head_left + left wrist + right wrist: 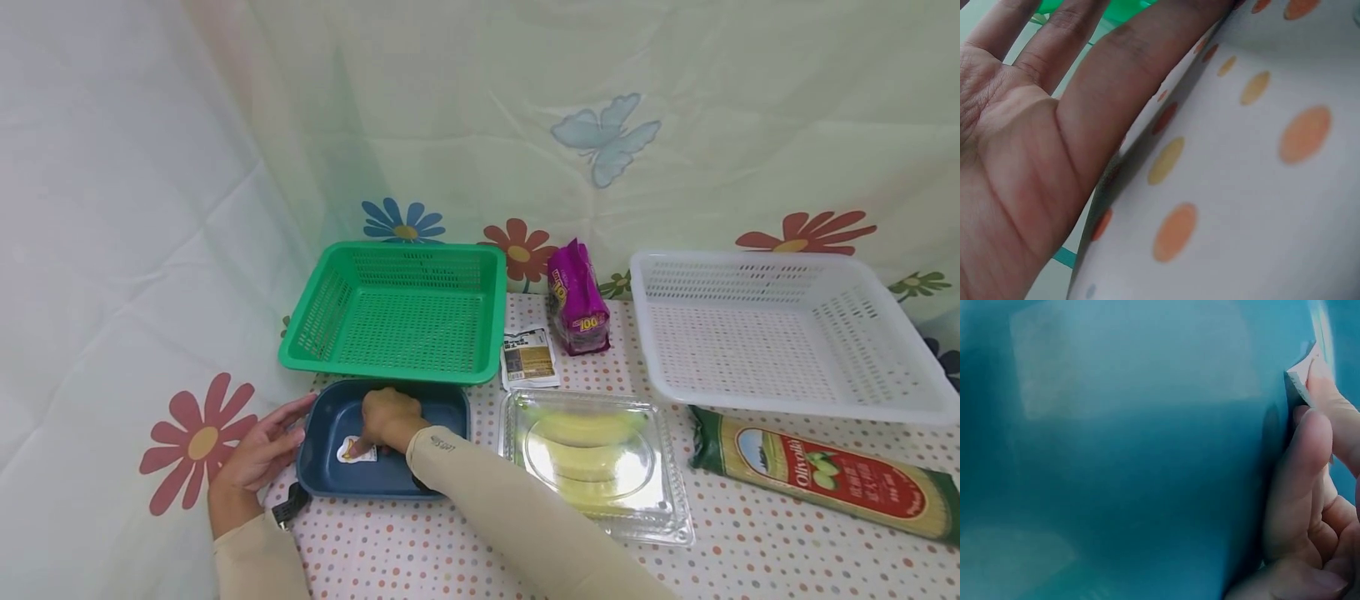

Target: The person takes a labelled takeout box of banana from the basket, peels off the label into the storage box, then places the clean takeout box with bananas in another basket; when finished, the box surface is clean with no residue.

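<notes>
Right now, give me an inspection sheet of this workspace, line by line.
Surface: table under a polka-dot cloth.
Job's things: dark blue tray with a small sticker lying inside.
Clutter: green basket, white basket, purple bag, flat packet, clear clamshell box, pasta pack.
Grippers: left hand open against the tray's left rim; right hand pinches the sticker.
Cables: nothing seen.
Surroundings: flower and butterfly curtain.
</notes>
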`<state>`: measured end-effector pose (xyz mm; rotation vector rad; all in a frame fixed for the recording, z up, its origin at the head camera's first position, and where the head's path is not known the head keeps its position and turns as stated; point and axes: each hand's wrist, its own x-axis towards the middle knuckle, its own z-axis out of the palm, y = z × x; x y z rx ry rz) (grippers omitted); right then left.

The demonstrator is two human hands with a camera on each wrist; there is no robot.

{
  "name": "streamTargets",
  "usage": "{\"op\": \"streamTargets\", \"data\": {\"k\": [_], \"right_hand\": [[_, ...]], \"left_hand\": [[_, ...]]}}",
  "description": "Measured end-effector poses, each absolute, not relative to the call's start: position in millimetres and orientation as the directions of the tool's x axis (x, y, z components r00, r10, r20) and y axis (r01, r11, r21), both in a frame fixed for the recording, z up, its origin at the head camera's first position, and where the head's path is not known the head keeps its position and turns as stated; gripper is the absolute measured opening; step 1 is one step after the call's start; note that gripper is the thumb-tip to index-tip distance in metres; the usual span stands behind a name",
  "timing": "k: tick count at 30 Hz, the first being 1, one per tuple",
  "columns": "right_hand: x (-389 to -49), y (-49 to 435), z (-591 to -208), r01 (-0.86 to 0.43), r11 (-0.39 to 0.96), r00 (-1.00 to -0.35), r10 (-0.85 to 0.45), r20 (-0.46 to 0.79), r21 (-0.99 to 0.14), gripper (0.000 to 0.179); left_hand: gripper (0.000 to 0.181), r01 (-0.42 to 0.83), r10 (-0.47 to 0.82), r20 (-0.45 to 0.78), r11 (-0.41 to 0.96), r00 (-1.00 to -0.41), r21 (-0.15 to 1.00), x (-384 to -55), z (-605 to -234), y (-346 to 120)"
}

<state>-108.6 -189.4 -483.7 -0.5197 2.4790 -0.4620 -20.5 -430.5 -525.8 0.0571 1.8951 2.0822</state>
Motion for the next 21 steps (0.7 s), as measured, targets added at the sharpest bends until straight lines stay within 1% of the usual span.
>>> {"op": "streamTargets", "data": {"k": [9, 17, 21], "right_hand": [[-106.5, -184.9, -480.2, -0.283, 0.872, -0.764, -0.457, -0.455, -0.4, 0.048], [-106.4, -179.9, -471.1, -0.268, 0.879, -0.725, -0.454, -0.518, -0.394, 0.045], [-105.5, -176.6, -463.2, -0.296, 0.881, -0.715, -0.461, -0.526, -0.369, 0.046]], "left_hand": [[0.058, -0.197, 0.262, -0.175, -0.06, -0.949, 0.979, -21.0, -524.7, -429.1], [0.058, -0.182, 0.289, -0.154, -0.071, -0.945, 0.981, -22.0, -526.6, -430.8], [0.058, -0.182, 0.29, -0.157, -0.062, -0.944, 0.981, -21.6, -526.1, -431.3]]}}
